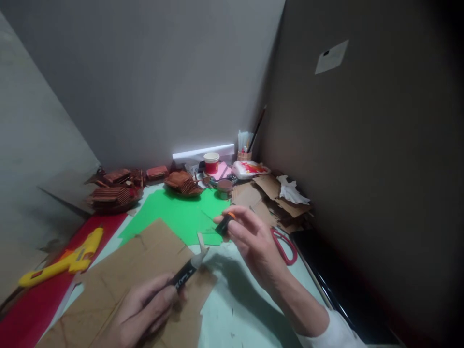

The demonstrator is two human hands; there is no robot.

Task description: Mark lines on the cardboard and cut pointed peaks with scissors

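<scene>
My left hand [152, 307] is closed around a black marker [184, 274] with white lettering and a pale grey front end. A pale, slim piece [200, 239] shows at the marker's tip; its exact form is blurred. Between the fingertips of my right hand [253, 237] is a small black cap [224, 224] with an orange part. The two hands are apart, the right one higher and farther forward. Beneath my left hand lies a brown cardboard sheet [119, 275]. Behind both hands a green sheet [174, 212] is spread on the pale table covering [250, 309].
At left lies a yellow glue gun [78, 258]. Red-handled scissors [284, 246] rest right of my right hand. Stacked reddish-brown pieces [110, 194], a red paper cup [211, 163], a small jar [224, 188] and cardboard scraps [277, 193] stand toward the walls.
</scene>
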